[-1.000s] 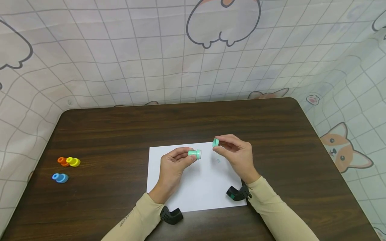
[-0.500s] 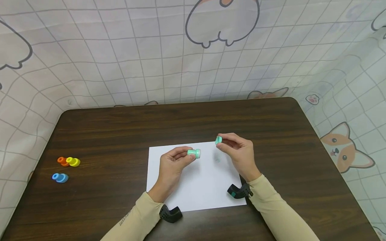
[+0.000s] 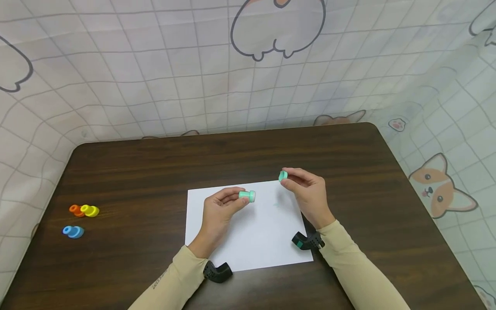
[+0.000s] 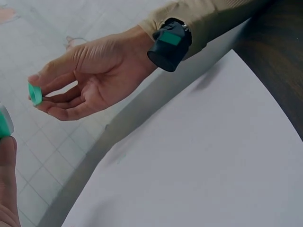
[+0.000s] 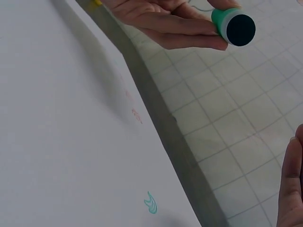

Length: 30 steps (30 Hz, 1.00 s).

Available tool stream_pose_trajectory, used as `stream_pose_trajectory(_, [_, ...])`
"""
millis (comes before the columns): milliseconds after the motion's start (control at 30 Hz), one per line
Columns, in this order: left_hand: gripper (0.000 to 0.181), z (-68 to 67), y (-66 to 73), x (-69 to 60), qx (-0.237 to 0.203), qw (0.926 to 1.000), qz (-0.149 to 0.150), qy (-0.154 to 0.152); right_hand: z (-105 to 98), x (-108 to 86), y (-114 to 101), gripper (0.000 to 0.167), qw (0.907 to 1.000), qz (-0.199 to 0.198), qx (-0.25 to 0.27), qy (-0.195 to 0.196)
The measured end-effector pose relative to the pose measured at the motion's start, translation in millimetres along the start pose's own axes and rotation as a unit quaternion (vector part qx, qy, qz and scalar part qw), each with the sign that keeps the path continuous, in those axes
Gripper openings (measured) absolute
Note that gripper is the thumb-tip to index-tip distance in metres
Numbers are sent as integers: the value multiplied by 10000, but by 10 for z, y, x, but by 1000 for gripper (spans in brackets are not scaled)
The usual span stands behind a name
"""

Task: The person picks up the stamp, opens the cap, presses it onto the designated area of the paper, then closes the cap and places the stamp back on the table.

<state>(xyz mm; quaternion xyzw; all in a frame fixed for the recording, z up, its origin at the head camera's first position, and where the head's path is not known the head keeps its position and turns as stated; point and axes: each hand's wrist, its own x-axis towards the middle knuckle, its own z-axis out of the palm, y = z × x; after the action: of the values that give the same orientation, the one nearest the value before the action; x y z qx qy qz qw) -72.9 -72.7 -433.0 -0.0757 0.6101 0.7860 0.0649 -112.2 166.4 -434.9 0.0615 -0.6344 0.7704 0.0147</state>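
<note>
My left hand (image 3: 218,215) pinches a small green stamp (image 3: 246,196) between thumb and fingertips, above the white paper (image 3: 248,241). The stamp lies sideways in the air, and its round dark face (image 5: 241,30) shows in the right wrist view. To the right, my right hand (image 3: 308,193) holds a green cap (image 3: 283,175) by its rim, near the paper's far right corner. Cap and stamp are apart, with the cap's hollow side towards the stamp in the left wrist view. On the paper are a small green print (image 5: 151,203) and a faint reddish one (image 5: 136,115).
At the left of the dark wooden table (image 3: 135,172), an orange stamp (image 3: 75,210) and a yellow stamp (image 3: 90,210) lie touching. A blue stamp (image 3: 73,231) lies nearer the front. A patterned white curtain (image 3: 155,64) hangs behind the table.
My right hand has carried the cap a little farther from the stamp, up and to the right. The left hand holds almost still. The head view has shifted slightly.
</note>
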Motion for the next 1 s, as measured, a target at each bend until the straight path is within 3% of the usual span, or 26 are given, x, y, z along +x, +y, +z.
stream_pose_trajectory(433, [30, -89, -15, 43, 871, 9958, 186, -199, -34, 10, 22, 31, 9976, 110, 685, -57])
stream_pose_trajectory(733, [30, -124, 24, 71, 1248, 9914, 228, -309, -85, 45, 67, 27, 9938, 170, 1087, -143])
stream_pose_trajectory(1000, [30, -136, 10, 105, 1606, 9852, 443, -414, -99, 63, 88, 25, 9912, 214, 1305, -43])
